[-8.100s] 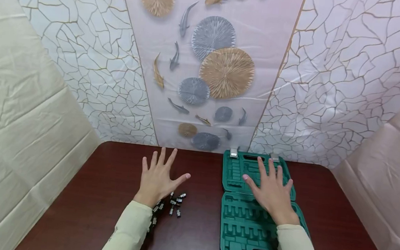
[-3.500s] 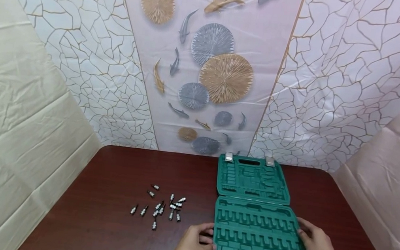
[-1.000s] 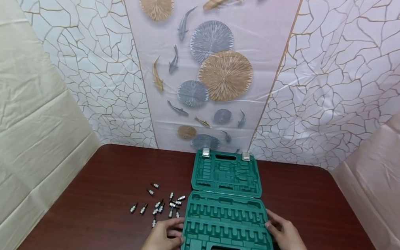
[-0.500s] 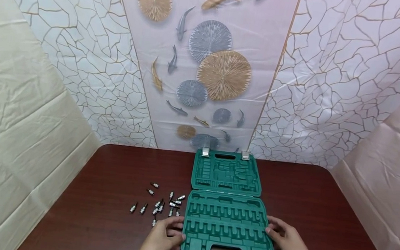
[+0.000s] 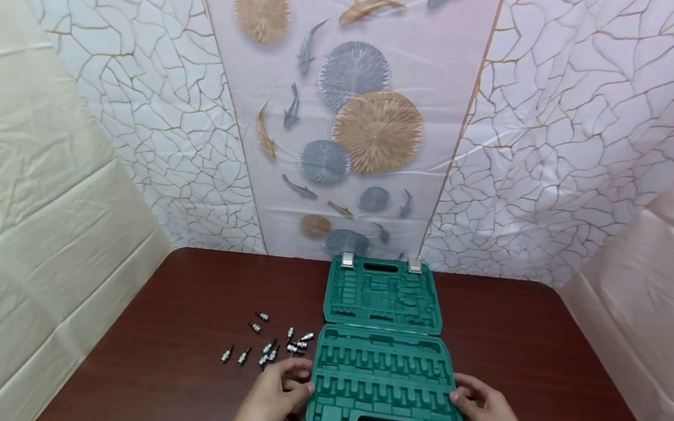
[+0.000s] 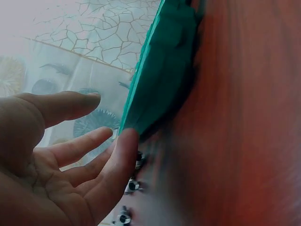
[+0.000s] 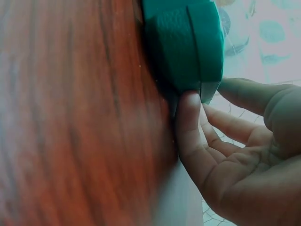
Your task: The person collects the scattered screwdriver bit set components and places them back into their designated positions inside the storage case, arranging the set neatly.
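A green tool case [image 5: 380,405] lies unfolded on the table, its moulded slots facing up and two metal latches on the far lid [image 5: 384,291]. My left hand [image 5: 273,392] is at the case's left side. In the left wrist view its fingers [image 6: 124,155] are loosely bent at the case's corner, and the thumb stands apart from the rim. At the right side, my right hand [image 5: 490,411] holds the case edge, thumb at the rim and fingers along the side wall. Several small silver-and-black bit sockets [image 5: 267,351] lie left of the case, partly hidden by my left hand.
The dark reddish-brown table [image 5: 184,304] runs back to a patterned cloth backdrop [image 5: 374,127]. Beige padded panels [image 5: 42,211] close in the left and right sides. The case's lid reaches the table's far edge.
The case was moved left, nearer the bit sockets, between 3.5 and 1 second ago. Since then it has stayed put. Earlier, both hands were spread in the air above the table.
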The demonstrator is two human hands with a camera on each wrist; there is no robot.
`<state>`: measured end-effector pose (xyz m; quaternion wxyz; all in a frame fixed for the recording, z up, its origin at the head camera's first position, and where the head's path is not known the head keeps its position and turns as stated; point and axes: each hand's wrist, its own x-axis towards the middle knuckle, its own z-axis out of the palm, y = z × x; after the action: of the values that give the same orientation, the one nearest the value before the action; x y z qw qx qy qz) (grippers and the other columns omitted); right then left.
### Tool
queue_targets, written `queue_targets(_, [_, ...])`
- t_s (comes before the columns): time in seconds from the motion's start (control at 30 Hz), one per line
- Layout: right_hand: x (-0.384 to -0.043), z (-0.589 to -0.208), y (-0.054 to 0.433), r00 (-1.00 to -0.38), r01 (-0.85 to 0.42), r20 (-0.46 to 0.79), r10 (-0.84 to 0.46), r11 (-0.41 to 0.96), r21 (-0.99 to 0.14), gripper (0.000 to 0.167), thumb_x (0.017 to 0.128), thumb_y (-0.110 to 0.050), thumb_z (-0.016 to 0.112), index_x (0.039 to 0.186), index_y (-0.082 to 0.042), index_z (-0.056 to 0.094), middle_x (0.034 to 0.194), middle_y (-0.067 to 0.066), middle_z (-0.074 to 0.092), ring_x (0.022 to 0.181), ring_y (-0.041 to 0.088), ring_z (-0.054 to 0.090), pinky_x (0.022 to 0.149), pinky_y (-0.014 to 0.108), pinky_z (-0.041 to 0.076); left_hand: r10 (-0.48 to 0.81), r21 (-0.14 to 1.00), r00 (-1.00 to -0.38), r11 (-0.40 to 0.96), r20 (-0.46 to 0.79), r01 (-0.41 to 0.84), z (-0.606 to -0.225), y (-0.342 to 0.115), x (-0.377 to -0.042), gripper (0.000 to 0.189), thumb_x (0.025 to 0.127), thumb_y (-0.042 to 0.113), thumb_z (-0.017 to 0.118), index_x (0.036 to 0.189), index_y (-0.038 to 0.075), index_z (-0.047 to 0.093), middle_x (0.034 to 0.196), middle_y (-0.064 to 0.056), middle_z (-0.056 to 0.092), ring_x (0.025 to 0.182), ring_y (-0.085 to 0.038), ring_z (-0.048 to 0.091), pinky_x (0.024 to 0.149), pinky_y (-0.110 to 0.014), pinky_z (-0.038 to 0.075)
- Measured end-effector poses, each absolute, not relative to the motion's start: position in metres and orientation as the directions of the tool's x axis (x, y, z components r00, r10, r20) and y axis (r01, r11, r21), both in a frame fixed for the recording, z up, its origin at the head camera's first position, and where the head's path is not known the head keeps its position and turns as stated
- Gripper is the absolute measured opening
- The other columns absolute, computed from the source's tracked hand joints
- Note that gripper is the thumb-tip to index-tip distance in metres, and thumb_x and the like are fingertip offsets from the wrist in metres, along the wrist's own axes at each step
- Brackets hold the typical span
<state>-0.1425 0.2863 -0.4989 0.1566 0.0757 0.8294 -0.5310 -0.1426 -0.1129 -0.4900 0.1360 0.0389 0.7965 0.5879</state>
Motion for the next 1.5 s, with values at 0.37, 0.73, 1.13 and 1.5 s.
queue_targets(0.37, [-0.141,-0.503,0.291,-0.918,0.349,-0.394,-0.052,0.367,-0.862,0.059,0.108,-0.023,0.064,0.148,0.015,0.045,0.113,0.013,0.062,0.105,0.025,0.068,0.090,0.049,0.059,0.117,0.716,-0.991,0.686,0.067,0.130,-0.466,-0.122,-0.183,0.025,0.096,0.008,0.076,0.121,0.008,0.076,0.095,0.004,0.071,0.077,-0.009,0.062,0.062,-0.032,0.048])
queue_targets(0.73, [-0.142,-0.512,0.295,-0.906,0.349,-0.408,-0.111,0.349,-0.870,0.065,0.108,-0.027,0.064,0.149,0.018,0.042,0.132,0.028,0.065,0.121,0.041,0.065,0.095,0.050,0.058,0.200,0.555,-0.980,0.814,0.010,0.171,-0.466,-0.126,-0.216,0.017,0.098,0.009,0.074,0.115,0.013,0.080,0.100,-0.002,0.075,0.077,-0.014,0.066,0.056,-0.033,0.049])
queue_targets(1.13, [-0.139,-0.510,0.299,-0.904,0.371,-0.416,-0.100,0.302,-0.878,0.064,0.107,-0.027,0.065,0.151,0.015,0.043,0.129,0.019,0.066,0.118,0.034,0.067,0.095,0.048,0.058,0.326,0.473,-0.945,0.829,0.023,0.298,-0.472,-0.112,-0.230,0.014,0.098,0.011,0.077,0.112,0.012,0.081,0.108,-0.006,0.078,0.085,-0.020,0.074,0.070,-0.040,0.060])
queue_targets(1.5, [-0.139,-0.511,0.301,-0.902,0.388,-0.424,-0.079,0.281,-0.878,0.064,0.107,-0.028,0.065,0.150,0.014,0.044,0.129,0.020,0.064,0.116,0.031,0.068,0.096,0.048,0.058,0.373,0.383,-0.927,0.851,0.042,0.360,-0.481,-0.103,-0.237,0.017,0.099,0.004,0.073,0.111,0.013,0.082,0.106,-0.007,0.078,0.074,-0.017,0.073,0.055,-0.030,0.054])
